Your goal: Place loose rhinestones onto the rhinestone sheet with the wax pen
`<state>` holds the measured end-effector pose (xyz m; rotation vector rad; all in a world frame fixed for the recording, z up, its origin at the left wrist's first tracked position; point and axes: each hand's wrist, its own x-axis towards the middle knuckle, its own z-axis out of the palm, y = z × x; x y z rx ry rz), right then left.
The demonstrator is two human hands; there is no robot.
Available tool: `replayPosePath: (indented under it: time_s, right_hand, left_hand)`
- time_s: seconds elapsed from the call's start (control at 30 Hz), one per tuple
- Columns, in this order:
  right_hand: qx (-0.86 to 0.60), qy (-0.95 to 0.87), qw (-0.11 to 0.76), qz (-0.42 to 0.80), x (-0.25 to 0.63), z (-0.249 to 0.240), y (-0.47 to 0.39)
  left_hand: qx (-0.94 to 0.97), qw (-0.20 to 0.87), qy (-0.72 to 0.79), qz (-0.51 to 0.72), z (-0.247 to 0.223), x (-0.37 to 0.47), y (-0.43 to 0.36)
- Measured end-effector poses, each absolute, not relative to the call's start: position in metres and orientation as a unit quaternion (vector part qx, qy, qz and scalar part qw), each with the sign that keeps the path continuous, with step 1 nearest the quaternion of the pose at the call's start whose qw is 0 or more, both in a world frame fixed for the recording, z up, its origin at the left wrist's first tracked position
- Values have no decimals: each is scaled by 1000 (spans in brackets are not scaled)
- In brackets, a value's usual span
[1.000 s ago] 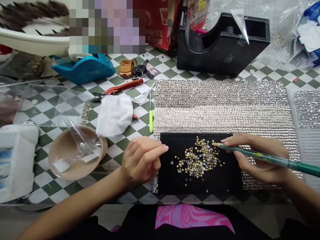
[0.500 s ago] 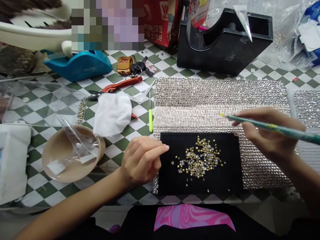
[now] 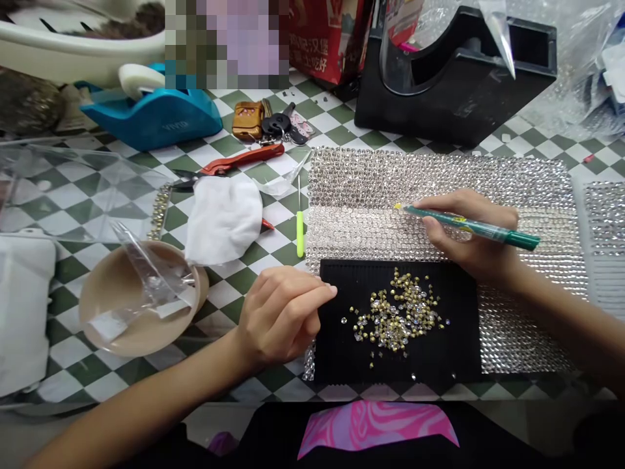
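My right hand (image 3: 476, 231) grips a green pen-shaped picker (image 3: 493, 231) with a yellow tip. That tip is over the pale, unstudded-looking band of a rhinestone sheet (image 3: 439, 172); contact cannot be told. On the sheet's near part lies a black ridged tray (image 3: 336, 352). Loose rhinestones (image 3: 398, 312), gold-backed and clear, are heaped in its middle. My left hand (image 3: 283, 316) is closed at the tray's left edge, its index finger reaching over the rim and the other fingers curled under.
Left of the sheet are a yellow-green awl (image 3: 299, 234), a white cloth (image 3: 224, 221), red-handled pliers (image 3: 244, 159) and a beige bowl (image 3: 92, 280) with plastic cones. Behind stand a black tape dispenser (image 3: 415, 111), a blue one (image 3: 156, 120) and keys (image 3: 277, 124).
My right hand has moved left with the picker, bringing its tip further along the pale band. My left hand stays at the tray's edge. The view has shifted slightly.
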<state>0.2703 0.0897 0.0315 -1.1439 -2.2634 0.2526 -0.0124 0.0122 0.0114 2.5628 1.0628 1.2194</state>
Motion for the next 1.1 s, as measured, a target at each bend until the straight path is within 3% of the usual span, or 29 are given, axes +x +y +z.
replayPosePath:
  time_s: [0.5, 1.1]
  right_hand:
    - [-433, -852, 270, 121, 283, 58, 55]
    - [-456, -838, 273, 127, 272, 34, 81]
  left_hand:
    - [845, 57, 359, 393, 12, -12, 14]
    - [847, 57, 356, 391, 13, -13, 12]
